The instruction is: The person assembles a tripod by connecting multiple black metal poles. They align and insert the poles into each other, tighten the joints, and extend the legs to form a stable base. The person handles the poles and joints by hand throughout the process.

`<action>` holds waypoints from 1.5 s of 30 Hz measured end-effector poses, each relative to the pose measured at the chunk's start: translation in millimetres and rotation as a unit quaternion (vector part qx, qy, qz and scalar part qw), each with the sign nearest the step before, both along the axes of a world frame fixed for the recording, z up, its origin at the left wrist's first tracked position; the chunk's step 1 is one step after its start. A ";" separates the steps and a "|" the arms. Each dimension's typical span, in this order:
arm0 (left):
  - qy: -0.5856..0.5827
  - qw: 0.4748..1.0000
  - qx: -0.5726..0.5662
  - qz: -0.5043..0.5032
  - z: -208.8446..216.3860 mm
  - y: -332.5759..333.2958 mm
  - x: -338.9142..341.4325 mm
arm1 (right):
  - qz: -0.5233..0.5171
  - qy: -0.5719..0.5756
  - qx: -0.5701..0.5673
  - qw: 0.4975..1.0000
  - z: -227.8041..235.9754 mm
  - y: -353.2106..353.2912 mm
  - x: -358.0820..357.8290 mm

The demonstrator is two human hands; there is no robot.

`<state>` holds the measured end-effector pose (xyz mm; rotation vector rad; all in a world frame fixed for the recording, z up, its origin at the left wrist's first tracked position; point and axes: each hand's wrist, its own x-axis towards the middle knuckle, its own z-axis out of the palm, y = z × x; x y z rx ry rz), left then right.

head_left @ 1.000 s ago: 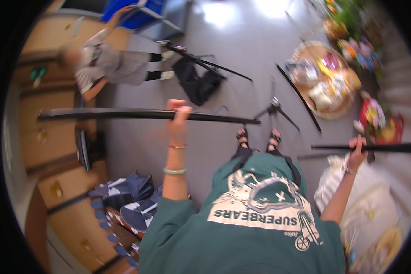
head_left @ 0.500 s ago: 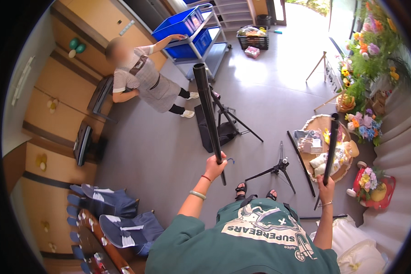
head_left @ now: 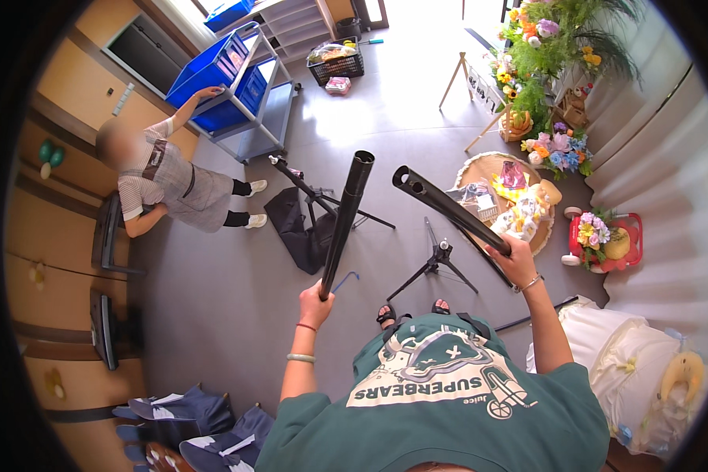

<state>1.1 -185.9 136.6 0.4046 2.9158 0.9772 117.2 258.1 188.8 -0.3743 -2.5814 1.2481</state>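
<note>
My left hand [head_left: 314, 305] is wrapped round the lower end of a black metal tube [head_left: 344, 220], which rises with its open end up. In my right hand [head_left: 514, 264] is a second black tube [head_left: 452, 211], slanting up to the left; its open end shows a hole in the wall. The two upper ends are close but apart. On the floor in front of my feet stands a small black tripod stand [head_left: 434, 262] with spread legs. Farther left, another black tripod stand [head_left: 316, 194] is beside a black bag [head_left: 295, 236].
A person [head_left: 185, 185] in a checked apron touches a trolley [head_left: 259, 134] with blue crates [head_left: 204, 75]. At right are a round woven mat [head_left: 480, 167] with packages, flowers [head_left: 558, 149], and a red toy cart [head_left: 628, 236]. Chairs [head_left: 185, 417] stand lower left; a black basket [head_left: 336, 67] is far off.
My view has turned, so the room appears shifted left. The right-hand tube has swung over to the left, and both tubes' upper ends have come near each other. Both hands keep their grip.
</note>
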 end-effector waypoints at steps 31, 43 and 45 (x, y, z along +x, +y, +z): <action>-0.051 0.955 0.201 -0.210 62.5 -42.9 -0.3 | -0.030 0.101 0.038 0.994 92.1 -51.0 -9.2; -0.359 0.882 0.234 -0.193 108.6 -72.2 -10.3 | -0.105 0.124 0.349 0.923 144.5 49.6 10.3; -0.380 0.876 0.227 -0.193 109.8 -75.5 -9.2 | -0.088 0.114 0.386 0.911 155.7 60.6 13.3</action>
